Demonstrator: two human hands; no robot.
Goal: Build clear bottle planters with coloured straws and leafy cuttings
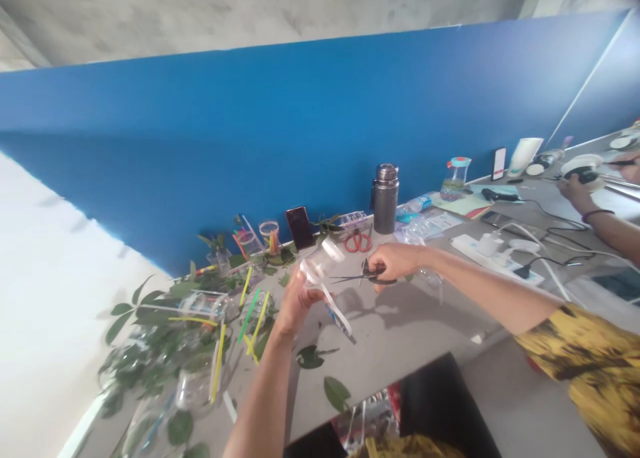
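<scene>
Probably light, springy plastic piece [320, 267]; hold low. Left hand [299, 303] closed on it, right hand [394, 261] gripping scissors [367, 276], inside front edge of worktop [405, 338].

Far side: grey flask [385, 203] before blue partition [280, 131], dark phone [299, 228] propped to its left. Right: white power strip [465, 249] with plugs [490, 244]; second phone [499, 164] upright beyond.

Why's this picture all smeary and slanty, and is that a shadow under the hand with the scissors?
In the head view, yes, a soft shadow lies on the grey table below the right hand; leaves at the left have blurry edges; the white wall looks washed out; the blue partition slants, perhaps from a tilted camera.
</scene>
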